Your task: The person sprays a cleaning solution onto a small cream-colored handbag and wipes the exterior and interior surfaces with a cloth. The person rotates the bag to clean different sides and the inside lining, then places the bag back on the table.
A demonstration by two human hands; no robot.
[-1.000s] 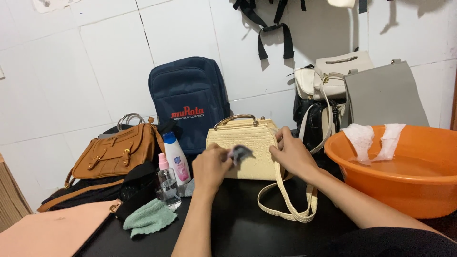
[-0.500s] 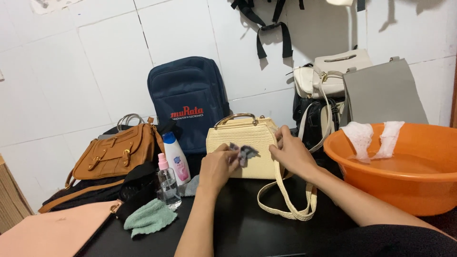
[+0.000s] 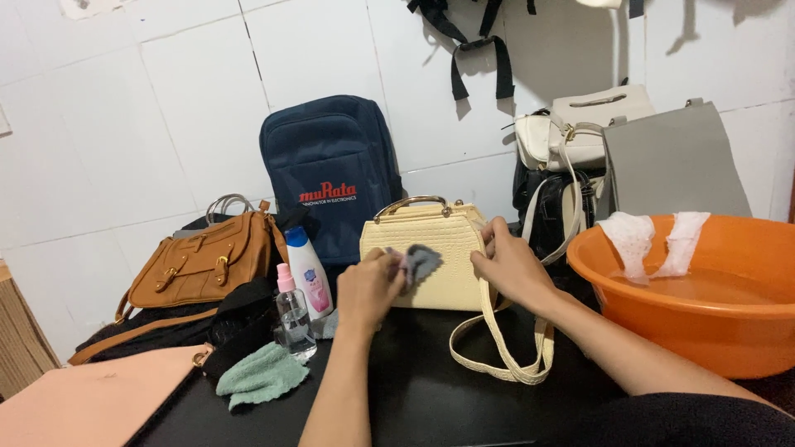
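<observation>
Here | orange basin (image 3: 662, 319): water, two white cloths (image 3: 654, 240) on rim

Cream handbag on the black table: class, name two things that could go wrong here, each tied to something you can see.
1. The orange basin of water sits close beside the right hand; a nudge might slop water onto the cream handbag.
2. The left hand, pressing a grey cloth on the bag, works near the small spray bottle, which could tip.
</observation>
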